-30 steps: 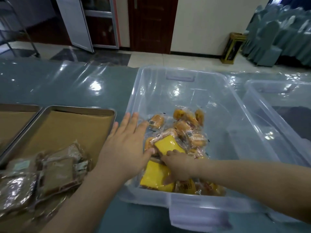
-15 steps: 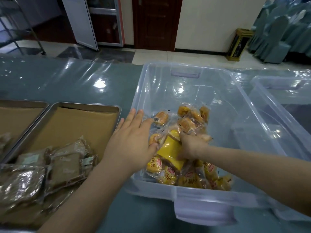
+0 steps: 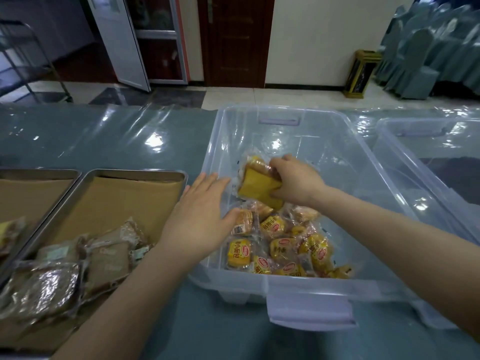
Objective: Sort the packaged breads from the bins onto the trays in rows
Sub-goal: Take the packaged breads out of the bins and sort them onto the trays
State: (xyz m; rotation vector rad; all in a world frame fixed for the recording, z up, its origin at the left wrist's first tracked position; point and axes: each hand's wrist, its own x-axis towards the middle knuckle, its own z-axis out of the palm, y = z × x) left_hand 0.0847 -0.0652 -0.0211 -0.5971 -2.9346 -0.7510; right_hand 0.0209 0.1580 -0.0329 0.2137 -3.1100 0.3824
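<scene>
Two trays at left. The outer tray is mostly out of view. The inner tray is lined with brown paper, and brown packaged breads crowd its near end, not in clean rows.

The left hand is flat with fingers straight, grasping nothing, and hovers over the left rim of the clear bin. Its thumb tip is just beside a small wrapped bun; I cannot tell if they touch.

The right hand is clenched round a yellow pack, held clear of the pile of small breads on the bin floor. A clear-wrapped piece seems caught behind the pack; I cannot tell if it is in the grip. A second bin stands at far right.

Risks, my reading:
- The wrap is glossy and held by one end, so the pack may slide out on the carry to a tray.
- Any hanger-on piece could drop.
- The left hand lies across the direct path.
- Yellow landing among the brown would spoil the sort.

Versus half a second ago: the right hand was down in the pile and is now raised and further back. The left hand is much as before.
</scene>
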